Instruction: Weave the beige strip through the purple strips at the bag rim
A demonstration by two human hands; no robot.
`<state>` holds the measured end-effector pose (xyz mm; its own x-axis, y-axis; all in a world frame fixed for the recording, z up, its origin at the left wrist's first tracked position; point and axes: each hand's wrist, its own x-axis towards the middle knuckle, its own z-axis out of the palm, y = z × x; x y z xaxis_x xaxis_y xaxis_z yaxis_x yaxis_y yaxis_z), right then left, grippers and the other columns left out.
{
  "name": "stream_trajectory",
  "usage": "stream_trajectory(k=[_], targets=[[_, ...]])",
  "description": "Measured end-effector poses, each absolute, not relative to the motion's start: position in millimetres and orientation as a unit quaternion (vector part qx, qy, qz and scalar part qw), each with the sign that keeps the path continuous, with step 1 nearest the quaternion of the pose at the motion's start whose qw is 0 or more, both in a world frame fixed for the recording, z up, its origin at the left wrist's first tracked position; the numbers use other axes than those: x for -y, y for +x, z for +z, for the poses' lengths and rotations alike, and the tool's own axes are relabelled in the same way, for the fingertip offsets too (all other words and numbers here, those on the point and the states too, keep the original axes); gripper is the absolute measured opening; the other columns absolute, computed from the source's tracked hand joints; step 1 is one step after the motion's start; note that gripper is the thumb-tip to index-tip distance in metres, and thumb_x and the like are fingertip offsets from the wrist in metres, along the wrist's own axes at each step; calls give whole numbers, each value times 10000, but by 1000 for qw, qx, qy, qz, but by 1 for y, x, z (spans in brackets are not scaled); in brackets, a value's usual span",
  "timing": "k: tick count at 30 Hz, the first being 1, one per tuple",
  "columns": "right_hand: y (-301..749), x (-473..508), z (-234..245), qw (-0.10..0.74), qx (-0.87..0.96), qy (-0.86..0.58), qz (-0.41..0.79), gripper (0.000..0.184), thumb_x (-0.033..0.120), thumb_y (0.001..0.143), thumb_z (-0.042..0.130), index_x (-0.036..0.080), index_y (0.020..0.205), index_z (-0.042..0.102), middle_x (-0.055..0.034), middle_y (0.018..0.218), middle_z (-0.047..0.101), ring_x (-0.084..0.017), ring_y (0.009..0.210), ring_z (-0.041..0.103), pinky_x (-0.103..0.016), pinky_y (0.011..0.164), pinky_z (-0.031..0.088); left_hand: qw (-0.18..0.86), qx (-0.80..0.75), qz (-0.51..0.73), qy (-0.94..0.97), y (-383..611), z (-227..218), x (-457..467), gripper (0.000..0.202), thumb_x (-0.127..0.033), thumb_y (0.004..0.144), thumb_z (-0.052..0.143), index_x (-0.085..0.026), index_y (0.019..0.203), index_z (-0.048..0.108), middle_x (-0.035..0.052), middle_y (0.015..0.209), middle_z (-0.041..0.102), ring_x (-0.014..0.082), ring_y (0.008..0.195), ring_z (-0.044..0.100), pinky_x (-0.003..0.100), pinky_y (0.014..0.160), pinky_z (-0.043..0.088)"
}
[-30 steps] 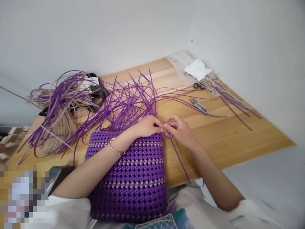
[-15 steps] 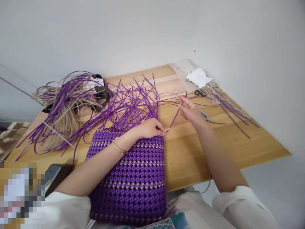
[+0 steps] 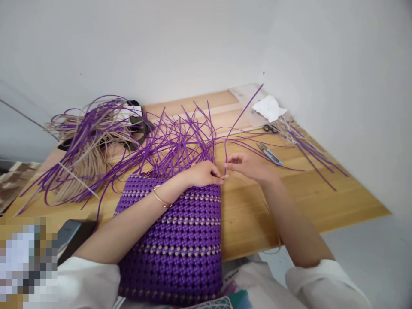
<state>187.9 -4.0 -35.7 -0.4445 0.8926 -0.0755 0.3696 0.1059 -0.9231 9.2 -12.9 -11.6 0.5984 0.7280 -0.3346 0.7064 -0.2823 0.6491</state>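
A purple woven basket (image 3: 175,240) with beige stripes lies across my lap and the edge of the wooden table (image 3: 305,193). Loose purple strands (image 3: 180,137) fan out from its top rim. My left hand (image 3: 202,174) rests on the rim's right corner, fingers pinched on a beige strand end. My right hand (image 3: 249,165) is just to the right, pinching a purple strand (image 3: 240,113) that rises up and away toward the wall.
A bundle of purple and beige strips (image 3: 83,141) lies at the table's left. Blue-handled snips (image 3: 270,153), black scissors (image 3: 270,128), a white paper (image 3: 268,107) and cut strips (image 3: 309,146) lie at the right. A dark phone (image 3: 69,236) sits at lower left.
My right hand pulled a purple strand out to the right and up, then came back close to the left hand; the strand now stands upward. The left hand stayed on the rim.
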Motion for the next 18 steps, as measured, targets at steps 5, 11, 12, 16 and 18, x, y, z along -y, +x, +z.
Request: stream_trajectory(k=[5,11,12,16,18], targets=[[167,-3,-40,324,658,-489,472,203,327,629,619,126,617,595,-17,587,561,-105,546,461,-240,533,346,407,-509,31,758,13,-14,13,437,-469,775,442,-123,597,641,-24,463,460,81,459,371,220,486,287],[175,14,-38,269,737,-445,432,340,421,801,445,132,690,586,-34,646,566,-121,599,482,-238,553,347,345,-571,26,744,22,-12,15,326,-342,729,468,-134,515,600,-28,411,407,93,439,384,228,458,266],[178,19,-40,244,759,-440,414,374,429,836,392,134,708,583,-38,659,571,-123,609,486,-239,561,345,341,-568,27,749,23,-12,15,333,-340,731,461,-135,506,595,-25,418,418,93,449,389,227,463,267],[186,34,-56,202,784,-475,346,448,466,879,325,146,650,539,-31,618,541,-119,587,463,-242,554,300,299,-549,12,780,21,-11,17,359,-351,751,447,-140,512,611,-9,462,477,104,497,411,235,503,279],[187,36,-65,212,779,-488,332,467,474,874,335,150,571,483,-6,544,467,-106,542,415,-242,532,262,258,-537,6,803,19,-13,18,361,-345,760,441,-140,525,621,3,492,509,109,514,415,243,525,279]])
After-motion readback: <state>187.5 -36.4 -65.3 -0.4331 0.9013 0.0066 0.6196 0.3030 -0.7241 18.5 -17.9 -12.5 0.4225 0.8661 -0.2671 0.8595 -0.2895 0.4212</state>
